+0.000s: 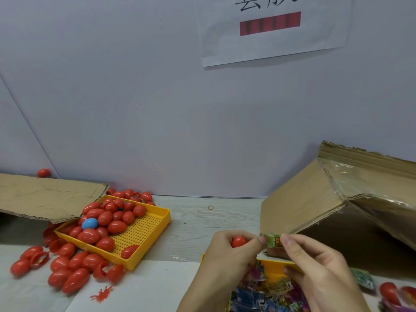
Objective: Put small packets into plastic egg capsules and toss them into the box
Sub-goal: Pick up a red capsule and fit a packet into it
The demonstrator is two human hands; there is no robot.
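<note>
My left hand [227, 255] grips a red egg capsule [238, 241] in its curled fingers, and its thumb and forefinger also pinch the left end of a small green packet [272, 240]. My right hand [315, 266] pinches the packet's right end, so the packet stretches between both hands. Under my hands a yellow tray [273, 265] holds several colourful packets [258, 293]. A tilted cardboard box [315, 203] lies open at the right.
At the left, a yellow perforated tray [144, 233] holds several red egg capsules and one blue egg [90, 223]. More red eggs [74, 266] lie loose on the table. A cardboard flap [45, 197] sits far left, and a rubber band [210, 207] lies mid-table.
</note>
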